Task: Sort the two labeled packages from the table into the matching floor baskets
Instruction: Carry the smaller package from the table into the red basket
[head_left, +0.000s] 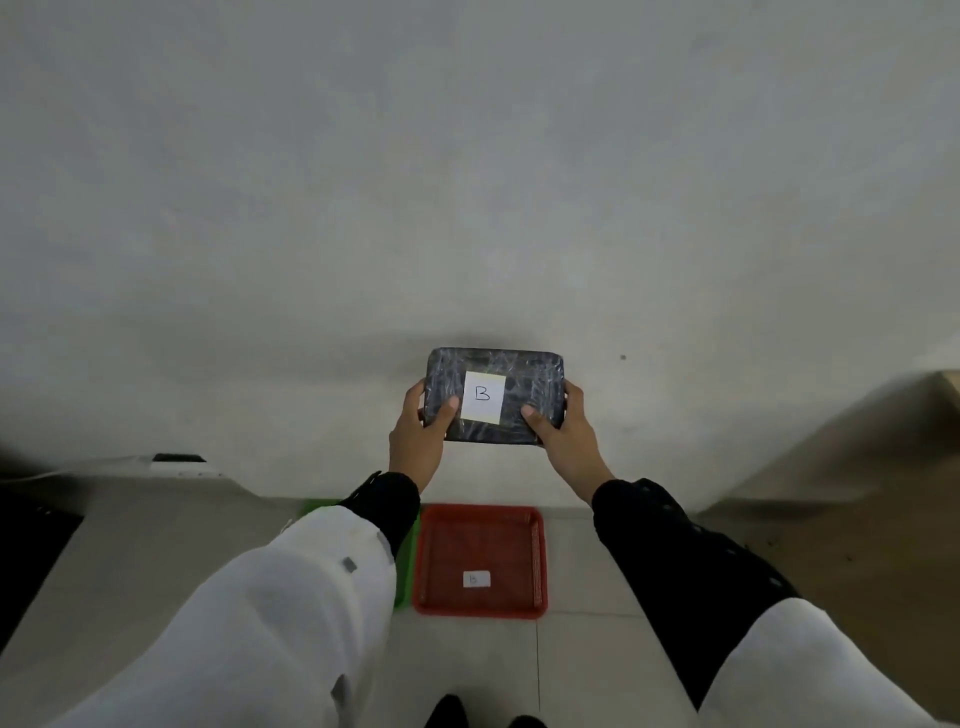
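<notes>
At the far left a dark surface (31, 551) sits low beside a pale ledge (171, 467). Moving right, the green basket (408, 571) lies on the tiled floor (582, 670), mostly hidden under the left forearm's white and black sleeve (311, 577) — only strips of its rim show, so its label cannot be read. The left hand (418, 441) holds the left end of the black wrapped package (530, 387), its grip clamped there with the thumb on top and fingers underneath. The package is held level in the air in front of the pale wall (467, 182), above and beyond the baskets; a white label (484, 396) on its top face reads "B". Directly below it in the view, the red basket (483, 608) rests on the floor touching the green one's right side, with a small white tag (477, 579) marked "B" inside — nothing else in it. The right hand (563, 431) grips the package's right end the same way, thumb pressed on top. Further right a brownish surface (857, 519) runs along the wall. Dark shoe tips (449, 714) show at the near edge.
</notes>
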